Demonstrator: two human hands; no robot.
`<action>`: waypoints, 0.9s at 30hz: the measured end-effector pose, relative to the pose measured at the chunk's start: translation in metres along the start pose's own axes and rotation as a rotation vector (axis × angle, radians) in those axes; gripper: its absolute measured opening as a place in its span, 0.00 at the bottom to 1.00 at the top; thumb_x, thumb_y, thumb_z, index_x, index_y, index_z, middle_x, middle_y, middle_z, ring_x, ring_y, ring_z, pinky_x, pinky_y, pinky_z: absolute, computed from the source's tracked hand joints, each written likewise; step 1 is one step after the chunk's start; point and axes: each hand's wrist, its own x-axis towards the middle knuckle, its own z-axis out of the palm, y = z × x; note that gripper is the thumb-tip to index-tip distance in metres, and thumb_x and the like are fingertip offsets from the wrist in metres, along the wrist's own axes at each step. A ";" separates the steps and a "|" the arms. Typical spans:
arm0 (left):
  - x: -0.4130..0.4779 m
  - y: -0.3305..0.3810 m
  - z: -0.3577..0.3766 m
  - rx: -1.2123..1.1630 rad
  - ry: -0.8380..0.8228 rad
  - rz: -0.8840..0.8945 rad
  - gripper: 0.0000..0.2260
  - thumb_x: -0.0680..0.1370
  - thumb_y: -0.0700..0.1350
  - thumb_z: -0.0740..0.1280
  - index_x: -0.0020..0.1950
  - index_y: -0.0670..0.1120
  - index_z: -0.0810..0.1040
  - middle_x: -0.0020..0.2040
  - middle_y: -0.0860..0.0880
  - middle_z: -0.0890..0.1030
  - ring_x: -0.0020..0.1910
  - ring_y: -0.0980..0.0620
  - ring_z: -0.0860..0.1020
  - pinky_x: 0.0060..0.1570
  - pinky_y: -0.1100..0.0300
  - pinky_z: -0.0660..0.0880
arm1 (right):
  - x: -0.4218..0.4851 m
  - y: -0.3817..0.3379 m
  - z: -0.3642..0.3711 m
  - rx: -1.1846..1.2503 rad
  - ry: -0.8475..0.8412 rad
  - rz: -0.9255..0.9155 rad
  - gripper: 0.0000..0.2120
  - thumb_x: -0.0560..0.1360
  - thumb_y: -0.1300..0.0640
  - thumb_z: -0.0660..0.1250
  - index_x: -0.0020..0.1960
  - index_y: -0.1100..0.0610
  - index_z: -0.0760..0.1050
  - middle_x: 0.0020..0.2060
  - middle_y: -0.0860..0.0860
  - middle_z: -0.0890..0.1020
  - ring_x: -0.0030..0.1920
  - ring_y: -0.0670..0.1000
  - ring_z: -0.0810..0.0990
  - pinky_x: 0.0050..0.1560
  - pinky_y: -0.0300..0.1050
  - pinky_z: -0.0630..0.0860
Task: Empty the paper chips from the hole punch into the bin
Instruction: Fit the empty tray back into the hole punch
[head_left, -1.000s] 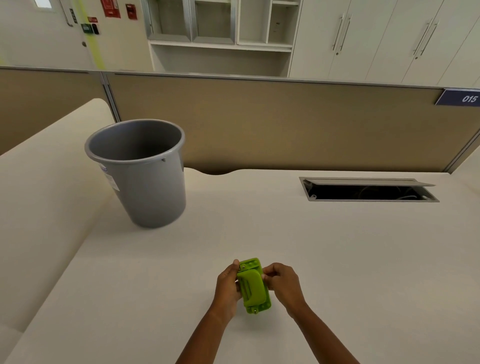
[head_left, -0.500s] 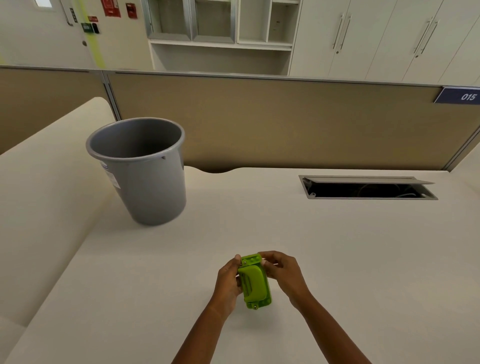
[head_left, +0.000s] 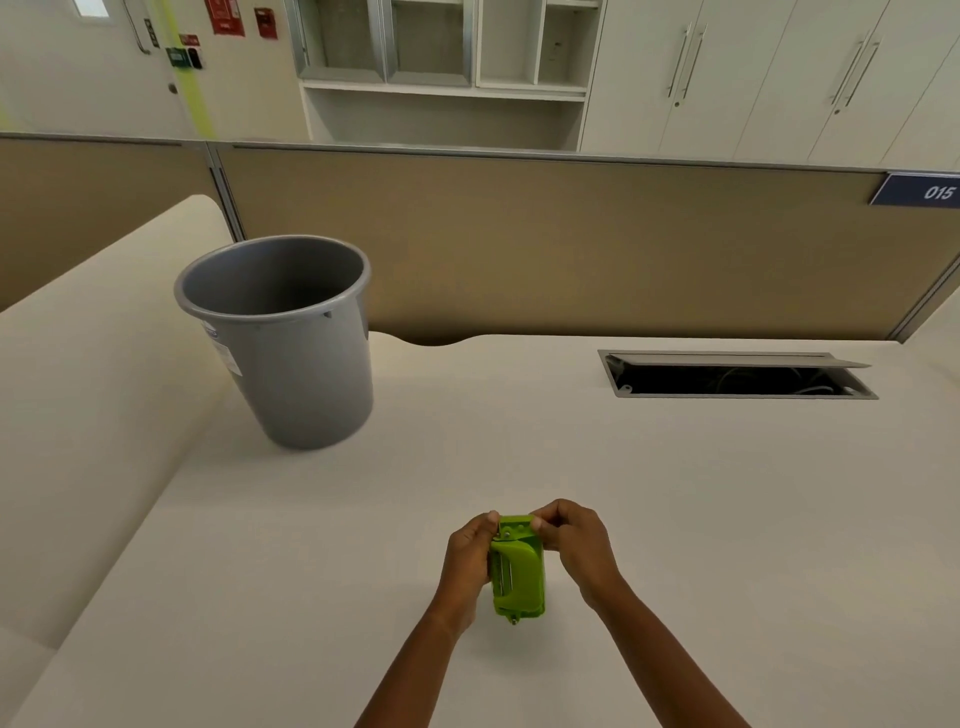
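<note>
A small bright green hole punch (head_left: 519, 571) is held just above the cream desk, near its front middle. My left hand (head_left: 467, 558) grips its left side and my right hand (head_left: 574, 543) pinches its far right end. Its handle faces up and its long axis points away from me. A grey plastic bin (head_left: 291, 358) stands upright on the desk at the far left, well apart from the punch. Its mouth is open, and the bottom of its inside is hidden by the near wall. No paper chips are visible.
An open cable hatch (head_left: 737, 375) is cut into the desk at the far right. A tan partition (head_left: 545, 244) runs along the desk's back edge. A second cream desk surface (head_left: 78, 374) rises at the left beside the bin.
Both hands have lifted the punch slightly and carried it a little farther from me. My right fingers have shifted onto its far end. The bin has not moved.
</note>
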 end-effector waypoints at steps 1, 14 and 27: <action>0.000 0.000 0.000 -0.006 0.005 -0.002 0.12 0.80 0.44 0.57 0.39 0.46 0.75 0.36 0.46 0.77 0.35 0.51 0.75 0.36 0.60 0.73 | 0.000 -0.001 -0.001 -0.007 0.001 -0.005 0.11 0.73 0.68 0.64 0.34 0.57 0.76 0.34 0.53 0.79 0.40 0.53 0.78 0.42 0.41 0.76; 0.013 0.001 -0.016 -0.382 0.236 -0.169 0.11 0.80 0.45 0.58 0.41 0.43 0.74 0.41 0.43 0.76 0.39 0.45 0.75 0.37 0.51 0.74 | -0.021 0.026 -0.008 0.115 -0.299 0.278 0.06 0.75 0.65 0.65 0.49 0.63 0.79 0.37 0.54 0.82 0.36 0.47 0.81 0.36 0.33 0.79; 0.008 0.002 -0.008 -0.393 0.232 -0.151 0.11 0.80 0.45 0.59 0.40 0.44 0.74 0.40 0.44 0.76 0.39 0.47 0.75 0.39 0.52 0.73 | -0.028 0.027 -0.002 0.020 -0.135 0.192 0.11 0.72 0.72 0.63 0.36 0.60 0.78 0.30 0.54 0.79 0.32 0.49 0.79 0.33 0.33 0.78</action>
